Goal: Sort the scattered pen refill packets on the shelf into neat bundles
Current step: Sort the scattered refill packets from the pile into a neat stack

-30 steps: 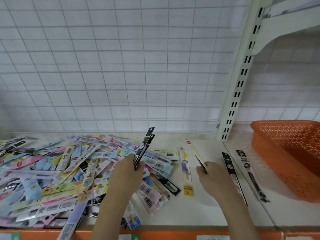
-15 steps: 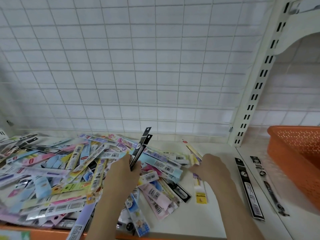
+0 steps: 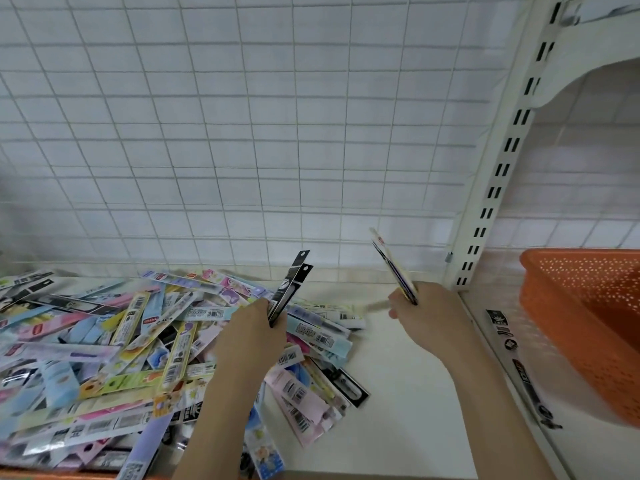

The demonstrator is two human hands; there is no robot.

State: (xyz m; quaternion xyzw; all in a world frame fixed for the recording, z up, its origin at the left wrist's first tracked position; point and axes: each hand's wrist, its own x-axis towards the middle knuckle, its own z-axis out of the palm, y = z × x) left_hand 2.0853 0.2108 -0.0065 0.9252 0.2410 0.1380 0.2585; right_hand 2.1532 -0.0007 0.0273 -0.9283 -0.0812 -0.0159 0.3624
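White wire-grid back panel (image 3: 242, 133) fills the upper view; white slotted shelf upright (image 3: 498, 168) at 2 o'clock.

White laminate shelf (image 3: 398, 393) carries everything. The word "counter" does not fit here.

Large loose heap of flat multicoloured plastic pen refill packets (image 3: 104, 341) from 7 to 9 o'clock, overlapping at all angles, spilling toward centre. Count: too many and too overlapped to tell; dozens, by judgement.

Orange perforated plastic basket (image 3: 588, 323) at 3 o'clock, one, on the adjoining shelf section. Contents not visible.

Left hand (image 3: 252, 337) at centre: fingers clamped on slim black refill packets (image 3: 291, 285), two hang-tab ends visible, fanned upward toward 12.

Right hand (image 3: 426, 313) at 4 o'clock of centre: fingers closed round a thin stack of pale and dark packets (image 3: 394, 268), tilted toward 11. Edge-on; count cannot be told.

Black packets lying flat (image 3: 519, 362) near the basket at 4 o'clock, about two, end to end or overlapped; unclear.

Progress, judged: early. Two small like-with-like handfuls started, no finished bundle seen on the shelf. Nearly the whole heap remains to sort.
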